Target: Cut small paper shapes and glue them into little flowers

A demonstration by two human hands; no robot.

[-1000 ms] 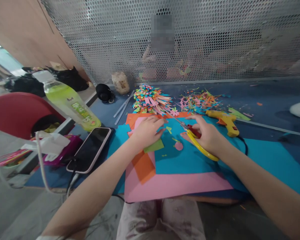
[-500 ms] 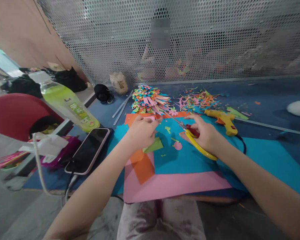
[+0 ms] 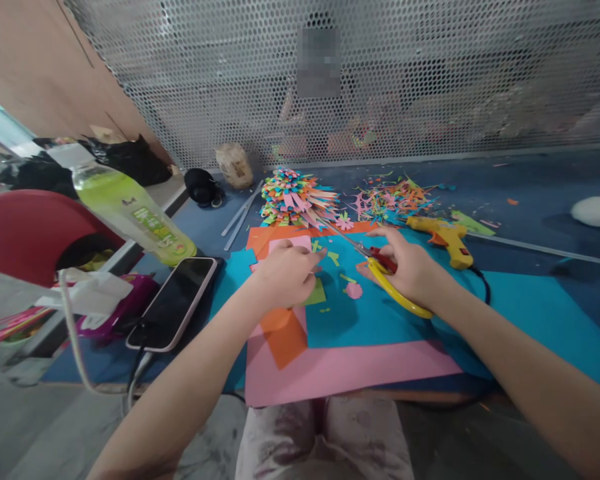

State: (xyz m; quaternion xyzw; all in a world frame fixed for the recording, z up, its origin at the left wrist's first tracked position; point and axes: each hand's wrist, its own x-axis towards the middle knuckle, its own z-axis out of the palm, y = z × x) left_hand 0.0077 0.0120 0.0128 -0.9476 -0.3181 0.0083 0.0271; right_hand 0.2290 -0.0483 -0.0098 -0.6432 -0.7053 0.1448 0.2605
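While the right hand point(image 3: 414, 270) is wrapped round scissors point(image 3: 392, 289) over the blue sheet point(image 3: 360, 330), the left hand point(image 3: 284, 275) half-curls by green paper point(image 3: 318, 293), its hold unclear; paper-cutting seems in hand, another snip needing a steadied piece.

The person I'm watching wears pale legwear point(image 3: 275, 440), greyish pink with soft mauve blotches, the print too blurred for me to make out. Both forearms point(image 3: 205, 373) are bare, as are the left hand point(image 3: 286, 272) and right hand point(image 3: 411, 268).
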